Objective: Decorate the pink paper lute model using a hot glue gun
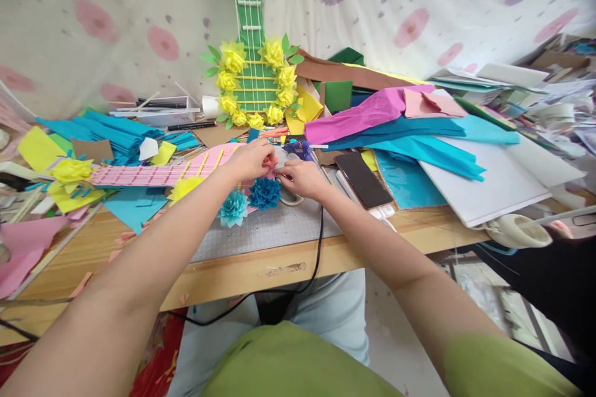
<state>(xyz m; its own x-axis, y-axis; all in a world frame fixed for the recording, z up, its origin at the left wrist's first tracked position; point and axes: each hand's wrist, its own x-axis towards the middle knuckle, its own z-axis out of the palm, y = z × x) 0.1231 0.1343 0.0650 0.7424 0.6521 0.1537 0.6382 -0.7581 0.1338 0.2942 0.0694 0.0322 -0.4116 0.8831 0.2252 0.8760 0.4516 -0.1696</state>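
Observation:
Over the body end of a pink paper guitar (139, 175), my left hand (254, 159) is closed with its fingertips round a small coral-pink paper flower (269, 163). Right beside it, my right hand (302, 177) has its fingers drawn together at the flower's edge; what they pinch is too small to make out. Just below the hands sit a dark blue paper flower (265, 193) and a light blue one (233, 208). A yellow flower (185, 188) lies left of these, partly behind my left forearm. Behind my right hand lies a purple-blue glue gun (300, 149).
A green paper guitar (252, 43) ringed with yellow flowers stands at the back. Right of my hands are a phone (364, 178) and magenta crepe paper (367, 113). Blue paper (109, 136) lies left. A black cable (320, 248) hangs over the table edge (261, 263).

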